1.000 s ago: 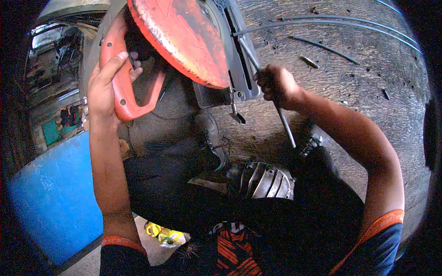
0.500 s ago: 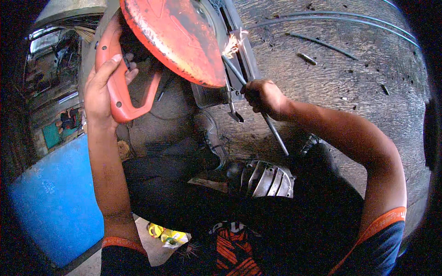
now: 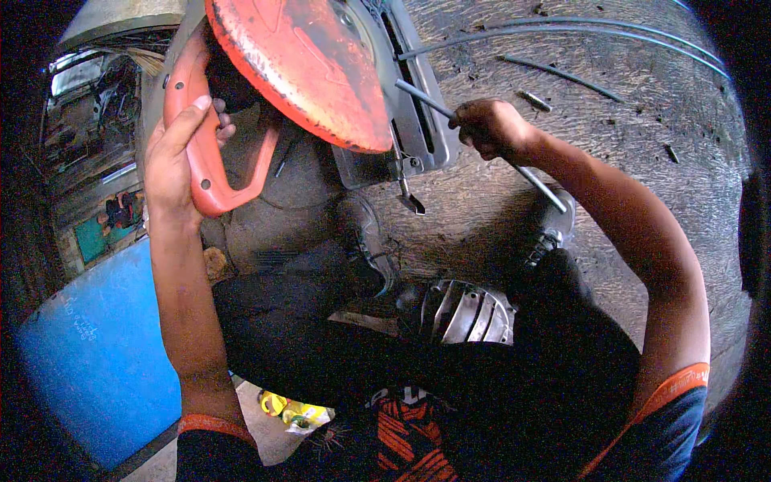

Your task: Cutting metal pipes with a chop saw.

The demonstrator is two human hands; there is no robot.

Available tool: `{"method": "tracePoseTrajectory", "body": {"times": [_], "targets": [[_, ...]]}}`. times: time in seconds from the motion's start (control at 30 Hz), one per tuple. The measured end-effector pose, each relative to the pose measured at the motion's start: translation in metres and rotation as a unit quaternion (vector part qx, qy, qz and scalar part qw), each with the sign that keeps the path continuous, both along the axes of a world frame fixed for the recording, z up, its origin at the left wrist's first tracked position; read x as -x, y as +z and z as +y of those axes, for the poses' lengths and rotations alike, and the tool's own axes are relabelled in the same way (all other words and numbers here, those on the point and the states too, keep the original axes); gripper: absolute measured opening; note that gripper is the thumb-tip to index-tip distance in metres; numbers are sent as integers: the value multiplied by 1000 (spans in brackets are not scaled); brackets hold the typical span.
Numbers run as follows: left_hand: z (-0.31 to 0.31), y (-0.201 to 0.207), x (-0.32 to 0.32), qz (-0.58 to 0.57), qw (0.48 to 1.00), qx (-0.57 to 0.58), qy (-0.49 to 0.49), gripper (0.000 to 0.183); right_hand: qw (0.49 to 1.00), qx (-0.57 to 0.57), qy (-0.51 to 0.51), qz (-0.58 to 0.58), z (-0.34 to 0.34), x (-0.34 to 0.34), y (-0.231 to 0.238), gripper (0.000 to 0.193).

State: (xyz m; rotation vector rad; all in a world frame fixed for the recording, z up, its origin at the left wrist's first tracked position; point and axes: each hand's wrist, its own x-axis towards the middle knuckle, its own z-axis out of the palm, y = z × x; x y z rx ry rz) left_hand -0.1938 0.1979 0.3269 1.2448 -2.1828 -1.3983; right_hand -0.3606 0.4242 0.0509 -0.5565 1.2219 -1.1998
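Note:
An orange chop saw (image 3: 301, 76) with a scuffed round blade guard stands at the upper middle. My left hand (image 3: 178, 149) wraps round its D-shaped handle, thumb along the outer side and fingertips inside the loop. To the right, my right hand (image 3: 491, 128) grips a thin grey metal rod (image 3: 426, 98) near its middle. The rod slants from beside the guard, over the saw's grey base (image 3: 430, 157), down to the right above my shoe. Its upper end is apart from the guard, and no sparks show. The blade itself is hidden by the guard.
Long rods (image 3: 578, 30) lie across the worn floor at the upper right, with a shorter rod (image 3: 562, 78) and several offcuts (image 3: 534, 101). My shoes flank the saw base. A blue panel (image 3: 100, 345) stands at the left; a yellow packet (image 3: 293, 410) lies below.
My right hand has drawn the rod to the right, off the saw. The sparks at its upper end are gone. My left hand stays on the handle.

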Motion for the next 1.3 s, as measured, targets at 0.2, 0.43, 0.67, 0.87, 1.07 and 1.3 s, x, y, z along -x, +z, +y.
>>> {"method": "tracePoseTrajectory", "body": {"times": [0.2, 0.43, 0.67, 0.87, 1.07, 1.3], "targets": [[6, -2, 1, 46, 999, -16, 19, 29, 995, -29, -1, -99, -4, 6, 1, 26], [8, -4, 4, 57, 998, -23, 5, 36, 1000, -10, 19, 0, -5, 4, -1, 29], [8, -3, 3, 49, 998, -25, 19, 40, 994, 54, 60, 78, -5, 6, 1, 26], [7, -3, 3, 54, 998, -17, 26, 38, 998, -24, 24, -56, -10, 2, 2, 22], [10, -2, 4, 48, 998, -22, 15, 39, 982, 14, 47, 185, -21, 23, 7, 23], [8, -1, 2, 30, 999, -20, 16, 43, 888, 130, 43, 438, -35, 43, 6, 25]]}}
